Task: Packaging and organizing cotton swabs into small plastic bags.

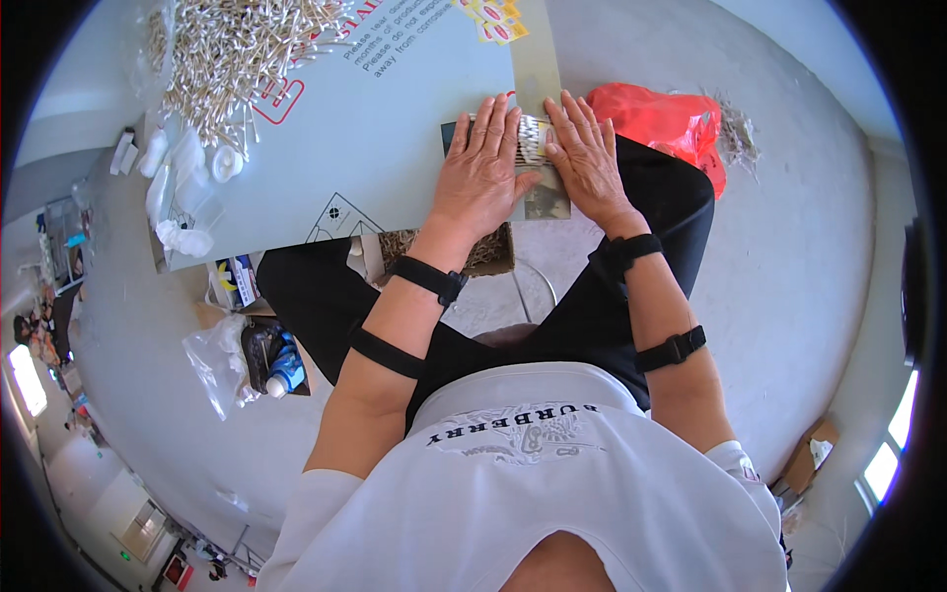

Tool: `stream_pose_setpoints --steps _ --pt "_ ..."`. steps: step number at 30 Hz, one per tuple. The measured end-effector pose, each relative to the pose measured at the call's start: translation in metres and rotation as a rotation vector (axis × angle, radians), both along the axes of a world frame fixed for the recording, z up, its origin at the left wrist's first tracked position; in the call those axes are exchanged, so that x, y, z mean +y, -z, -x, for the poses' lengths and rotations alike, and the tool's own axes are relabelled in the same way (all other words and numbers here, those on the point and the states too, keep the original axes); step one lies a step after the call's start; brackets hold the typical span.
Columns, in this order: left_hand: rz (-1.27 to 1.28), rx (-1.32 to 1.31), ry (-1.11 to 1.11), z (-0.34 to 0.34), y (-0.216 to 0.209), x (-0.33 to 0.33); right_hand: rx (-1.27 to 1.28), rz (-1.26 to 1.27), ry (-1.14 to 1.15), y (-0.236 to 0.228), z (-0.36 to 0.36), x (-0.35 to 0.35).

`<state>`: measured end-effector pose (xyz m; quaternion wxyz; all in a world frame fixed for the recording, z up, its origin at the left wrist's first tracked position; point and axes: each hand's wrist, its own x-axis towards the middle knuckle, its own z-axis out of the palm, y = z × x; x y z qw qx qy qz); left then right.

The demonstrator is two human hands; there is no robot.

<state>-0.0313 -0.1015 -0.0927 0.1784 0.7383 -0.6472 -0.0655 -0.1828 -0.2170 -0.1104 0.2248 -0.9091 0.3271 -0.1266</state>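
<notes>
Several slim white cotton swabs [532, 141] lie in a row near the right edge of a smooth grey board [365, 163], between the left hand [482, 158] and the right hand [590, 158], both laid flat with fingers straightened. Red and black lettering [395, 41] crosses the board, near yellow printed slips [496, 18]; a bristly swab heap [222, 64] lies far left, a crinkled red plastic bag [656, 118] right.

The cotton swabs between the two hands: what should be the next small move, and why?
Perhaps a gentle inward press, to keep the cotton swabs together: the left hand and right hand lie open on either side of them.
</notes>
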Motion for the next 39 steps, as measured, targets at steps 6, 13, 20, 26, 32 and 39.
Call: stream_pose_setpoints --steps 6,13,20,26,32,39 --pt "0.259 0.310 -0.086 -0.006 0.007 -0.006 -0.544 -0.133 0.375 0.012 0.003 -0.011" --pt "0.456 0.576 -0.246 0.003 0.007 -0.021 -1.048 -1.117 0.663 0.016 -0.013 -0.007" --pt "0.495 0.729 -0.277 0.017 0.000 -0.029 -1.024 -1.012 0.706 0.019 -0.019 -0.007" --pt "0.308 0.292 -0.252 -0.009 -0.005 -0.041 -1.028 -1.029 0.683 0.025 -0.015 -0.008" --pt "0.258 0.355 -0.125 -0.036 -0.015 -0.058 -1.061 -1.026 0.676 0.026 -0.016 -0.010" --pt "0.706 1.160 -0.460 0.016 0.002 -0.023 -1.092 -1.118 0.702 0.025 -0.015 -0.007"
